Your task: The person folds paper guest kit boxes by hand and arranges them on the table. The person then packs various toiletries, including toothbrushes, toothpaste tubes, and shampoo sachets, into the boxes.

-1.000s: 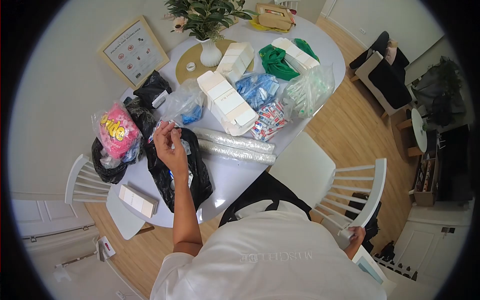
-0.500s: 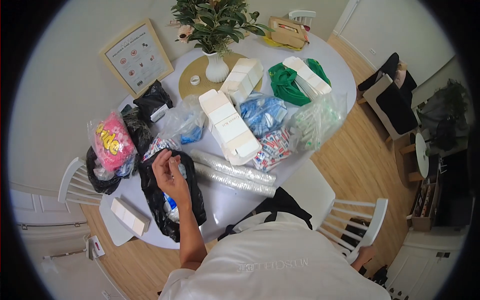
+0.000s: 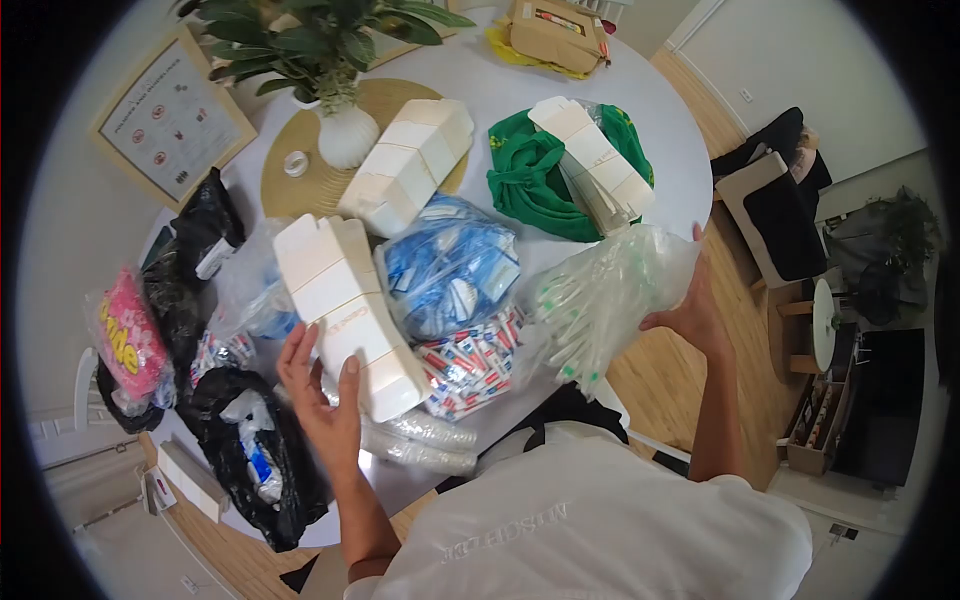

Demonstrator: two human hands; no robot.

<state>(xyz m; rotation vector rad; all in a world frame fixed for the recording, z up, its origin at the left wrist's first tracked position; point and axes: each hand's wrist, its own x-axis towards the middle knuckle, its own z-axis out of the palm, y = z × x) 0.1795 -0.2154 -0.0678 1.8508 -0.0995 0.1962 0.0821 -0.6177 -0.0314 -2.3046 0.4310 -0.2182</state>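
Note:
My left hand (image 3: 325,410), fingers apart, is at the near left edge of a white folded box (image 3: 345,310); I cannot tell whether it presses on it. At the table's right edge, my right hand (image 3: 698,310) spreads thumb and fingers beside a clear plastic bag (image 3: 610,290) of long items with green ends; touch is unclear. Between the hands lie a bag of blue-and-white packets (image 3: 450,265) and a pile of small red, white and blue packets (image 3: 470,365). Silvery wrapped rolls (image 3: 420,440) sit partly behind my left hand.
More white boxes lie on a green cloth bag (image 3: 530,165) and by a white vase (image 3: 347,138). Black plastic bags (image 3: 285,500) and a pink bag (image 3: 128,335) crowd the left. A framed sign (image 3: 170,115) leans at the wall; a cardboard package (image 3: 555,35) sits at the back.
My left hand has moved from above the black bag to the white box. My right hand has come up from beside the chair to the clear bag. The view has shifted closer over the table.

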